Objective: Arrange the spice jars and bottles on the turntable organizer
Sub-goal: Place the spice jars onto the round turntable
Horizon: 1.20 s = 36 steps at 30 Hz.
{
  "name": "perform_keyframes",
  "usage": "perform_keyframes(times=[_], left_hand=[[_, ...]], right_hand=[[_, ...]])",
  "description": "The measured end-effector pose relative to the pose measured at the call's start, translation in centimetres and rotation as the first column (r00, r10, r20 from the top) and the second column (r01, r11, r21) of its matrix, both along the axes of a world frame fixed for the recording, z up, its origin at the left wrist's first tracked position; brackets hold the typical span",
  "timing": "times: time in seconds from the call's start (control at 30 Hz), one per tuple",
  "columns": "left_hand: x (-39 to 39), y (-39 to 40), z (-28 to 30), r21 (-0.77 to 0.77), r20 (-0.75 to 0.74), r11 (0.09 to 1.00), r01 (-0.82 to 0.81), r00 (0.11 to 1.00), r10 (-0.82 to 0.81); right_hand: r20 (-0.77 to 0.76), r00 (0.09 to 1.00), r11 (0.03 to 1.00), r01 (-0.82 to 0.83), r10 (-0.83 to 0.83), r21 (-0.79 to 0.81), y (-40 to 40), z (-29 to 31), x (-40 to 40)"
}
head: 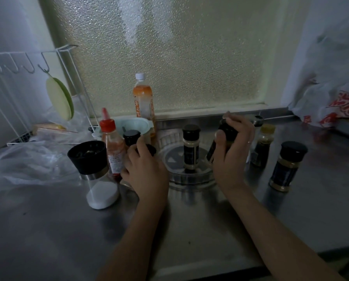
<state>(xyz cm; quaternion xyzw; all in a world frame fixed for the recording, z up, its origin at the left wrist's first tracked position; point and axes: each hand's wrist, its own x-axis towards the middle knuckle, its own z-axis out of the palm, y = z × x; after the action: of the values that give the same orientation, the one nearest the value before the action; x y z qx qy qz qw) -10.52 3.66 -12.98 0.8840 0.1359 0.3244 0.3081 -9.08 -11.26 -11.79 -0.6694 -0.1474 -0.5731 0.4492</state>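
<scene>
Turntable: a clear round plastic turntable organizer [189,175] sits on the dull steel counter [48,230], below the frosted pebbled window [179,53].
On the turntable: one upright black-capped spice jar with pale powder [191,148] stands near its middle.
Right hand: the right hand [233,153] is closed around a dark black-capped spice jar [226,131], tilted and raised over the turntable's right edge — whether its base touches is hidden.
Left hand: the left hand [145,167] is curled over a small black-lidded jar [150,150] just left of the turntable; most of that jar is covered.
Left cluster: a red-capped squeeze bottle of red sauce [113,147], another black-lidded jar [131,136] behind the hand, a tall orange drink bottle with a white cap [143,102], and a clear grinder with a black top and white salt [96,173] — all off the turntable.
Right side: a dark brown sauce bottle with a yellowish cap [263,145] stands near the right hand, and a black-capped jar of dark spice [287,166] stands further right, apart.
</scene>
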Motion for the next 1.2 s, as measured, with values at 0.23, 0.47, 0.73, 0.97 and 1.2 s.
perform_keyframes(times=[0.23, 0.47, 0.73, 0.97, 1.2], left_hand=[[0.4, 0.6, 0.6, -0.073, 0.038, 0.995, 0.071, 0.997, -0.068], [-0.1, -1.5, 1.7, -0.261, 0.555, 0.819, 0.511, 0.774, -0.306], [1.9, -1.9, 0.4, -0.262, 0.358, 0.789, 0.557, 0.815, -0.456], [0.7, -1.7, -0.2, -0.040, 0.198, 0.944, 0.326, 0.929, -0.313], [-0.3, -1.8, 0.1, -0.333, -0.123, 0.930, 0.154, 0.971, -0.205]], right_hand=[[-0.191, 0.978, 0.986, -0.108, 0.083, -0.127, 0.1, -1.4, 1.4], [-0.305, 0.950, 0.958, -0.142, 0.062, -0.249, 0.0, -1.5, 0.8], [-0.176, 0.737, 0.737, 0.671, -0.653, 0.078, -4.3, 0.4, -2.9], [-0.608, 0.629, 0.765, 0.641, -0.485, 0.053, -5.4, -0.9, -2.6], [-0.457, 0.788, 0.795, 0.557, -0.413, 0.240, -5.4, -0.6, -3.4]])
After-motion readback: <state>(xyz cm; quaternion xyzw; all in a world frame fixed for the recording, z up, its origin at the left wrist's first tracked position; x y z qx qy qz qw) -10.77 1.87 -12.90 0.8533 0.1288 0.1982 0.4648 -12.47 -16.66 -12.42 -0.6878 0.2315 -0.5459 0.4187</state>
